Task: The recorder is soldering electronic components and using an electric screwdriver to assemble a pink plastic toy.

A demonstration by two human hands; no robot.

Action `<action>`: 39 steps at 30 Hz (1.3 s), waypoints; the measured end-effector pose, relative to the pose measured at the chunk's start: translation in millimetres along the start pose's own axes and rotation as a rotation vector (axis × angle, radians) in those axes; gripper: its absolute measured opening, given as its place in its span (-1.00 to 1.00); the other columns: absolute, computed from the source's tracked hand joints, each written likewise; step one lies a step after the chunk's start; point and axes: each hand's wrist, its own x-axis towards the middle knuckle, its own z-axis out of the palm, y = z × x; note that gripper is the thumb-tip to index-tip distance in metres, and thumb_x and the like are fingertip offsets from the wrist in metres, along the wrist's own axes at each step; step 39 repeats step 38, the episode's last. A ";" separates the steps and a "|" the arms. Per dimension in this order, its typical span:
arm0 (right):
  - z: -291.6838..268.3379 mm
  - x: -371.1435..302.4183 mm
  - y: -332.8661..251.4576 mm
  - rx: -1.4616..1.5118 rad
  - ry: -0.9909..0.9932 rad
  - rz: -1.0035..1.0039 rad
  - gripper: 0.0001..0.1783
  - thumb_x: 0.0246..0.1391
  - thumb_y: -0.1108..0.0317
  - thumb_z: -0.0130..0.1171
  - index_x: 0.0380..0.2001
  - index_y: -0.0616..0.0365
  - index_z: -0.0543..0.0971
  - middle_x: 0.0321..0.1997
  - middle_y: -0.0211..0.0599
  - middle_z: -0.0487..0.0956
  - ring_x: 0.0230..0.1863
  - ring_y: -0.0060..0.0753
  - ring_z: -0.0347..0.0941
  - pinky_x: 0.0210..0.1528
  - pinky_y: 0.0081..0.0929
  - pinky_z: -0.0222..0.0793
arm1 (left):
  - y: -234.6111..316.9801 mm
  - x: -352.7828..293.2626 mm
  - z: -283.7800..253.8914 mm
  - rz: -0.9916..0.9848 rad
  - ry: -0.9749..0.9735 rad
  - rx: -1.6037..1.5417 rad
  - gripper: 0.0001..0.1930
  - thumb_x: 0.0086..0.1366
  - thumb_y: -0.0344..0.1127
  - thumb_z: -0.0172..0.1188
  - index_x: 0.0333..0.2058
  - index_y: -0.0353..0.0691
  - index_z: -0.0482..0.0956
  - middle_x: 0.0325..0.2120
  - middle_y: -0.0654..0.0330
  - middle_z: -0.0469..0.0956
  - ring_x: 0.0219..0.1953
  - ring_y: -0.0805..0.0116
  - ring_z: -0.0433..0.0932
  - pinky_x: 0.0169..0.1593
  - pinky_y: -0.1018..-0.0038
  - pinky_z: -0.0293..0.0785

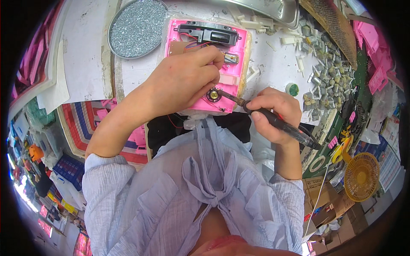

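My right hand [276, 112] grips a black-handled soldering iron [279, 123], its tip touching or just above a small round speaker [214, 94] at the near edge of a pink plastic housing [234, 88]. Over that housing, my left hand [188, 77] has its fingers curled and pinched by the speaker. What it pinches is hidden under the fingers; a thin red wire shows below it. At the housing's far end sits a black plastic mechanism [209, 34] with red and blue wires. A small metal-framed part [231, 58] lies just beyond my left fingertips.
A round metal dish of small screws [139, 30] stands at the far left. Many small metal motors [320, 81] are heaped at the right, with white plastic pieces [256, 23] and a metal tray [277, 10] beyond. A small green-filled container [292, 89] is beside my right hand.
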 end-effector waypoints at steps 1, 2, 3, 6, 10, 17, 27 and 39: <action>0.1 -0.7 -0.5 0.029 0.011 0.041 -0.81 -0.01 0.44 0.31 -0.27 0.22 0.64 -0.47 -0.22 0.62 -0.52 -0.43 0.50 -0.45 -0.52 0.35 | 0.2 0.0 0.0 -0.003 -0.003 0.000 -0.83 0.13 -0.47 0.35 -0.35 -0.25 0.52 -0.18 0.17 0.52 -0.19 0.15 0.60 -0.23 0.32 0.56; 0.3 -2.4 -1.5 0.058 0.021 0.082 -0.82 0.02 0.46 0.31 -0.26 0.21 0.66 -0.45 -0.27 0.64 -0.50 -0.48 0.52 -0.42 -0.53 0.37 | 0.2 -0.2 0.0 -0.002 -0.003 0.002 -0.84 0.13 -0.47 0.35 -0.35 -0.25 0.52 -0.18 0.17 0.52 -0.19 0.15 0.60 -0.23 0.32 0.57; 0.4 -3.9 -2.9 0.087 0.032 0.123 -0.83 0.05 0.47 0.32 -0.24 0.19 0.68 -0.43 -0.33 0.67 -0.47 -0.53 0.54 -0.40 -0.54 0.40 | 0.1 -0.4 0.1 -0.001 -0.004 0.005 -0.84 0.13 -0.47 0.35 -0.35 -0.25 0.52 -0.18 0.17 0.52 -0.19 0.15 0.60 -0.23 0.32 0.57; 2.1 -7.0 -10.4 0.265 0.086 0.370 -0.82 0.10 0.48 0.30 -0.20 0.26 0.66 -0.39 -0.34 0.67 -0.44 -0.64 0.52 -0.35 -0.63 0.39 | 0.1 -0.1 -0.1 0.001 -0.006 0.005 -0.84 0.13 -0.47 0.34 -0.35 -0.25 0.52 -0.18 0.17 0.52 -0.19 0.15 0.60 -0.22 0.33 0.57; -7.1 -14.3 -9.2 0.246 0.116 0.303 -0.79 0.09 0.49 0.30 -0.19 0.34 0.65 -0.37 -0.33 0.67 -0.43 -0.66 0.49 -0.34 -0.67 0.37 | 0.5 0.9 -1.7 0.009 -0.011 0.007 -0.85 0.12 -0.48 0.34 -0.37 -0.25 0.53 -0.18 0.18 0.52 -0.20 0.16 0.60 -0.23 0.34 0.57; -14.8 -21.3 -7.1 0.208 0.198 0.187 -0.78 0.02 0.50 0.32 -0.23 0.36 0.66 -0.37 -0.26 0.68 -0.46 -0.58 0.51 -0.37 -0.62 0.39 | -1.1 -0.7 -4.2 -0.009 -0.046 -0.008 -0.85 0.10 -0.47 0.36 -0.36 -0.21 0.56 -0.19 0.21 0.53 -0.20 0.19 0.60 -0.24 0.34 0.56; -8.7 -13.0 -5.6 0.182 0.135 0.148 -0.80 0.00 0.49 0.31 -0.26 0.32 0.66 -0.38 -0.19 0.69 -0.46 -0.44 0.62 -0.39 -0.55 0.47 | 0.6 -2.0 -4.4 0.040 -0.077 0.083 -0.85 0.09 -0.45 0.37 -0.38 -0.21 0.57 -0.17 0.21 0.55 -0.18 0.18 0.61 -0.25 0.33 0.60; -8.1 -5.8 -7.7 0.086 0.024 0.162 -0.81 0.00 0.46 0.35 -0.26 0.25 0.67 -0.37 -0.20 0.70 -0.43 -0.33 0.68 -0.33 -0.54 0.53 | 3.4 -0.6 -2.3 0.072 -0.091 0.158 -0.84 0.05 -0.44 0.36 -0.39 -0.20 0.55 -0.17 0.21 0.55 -0.13 0.19 0.60 -0.27 0.31 0.61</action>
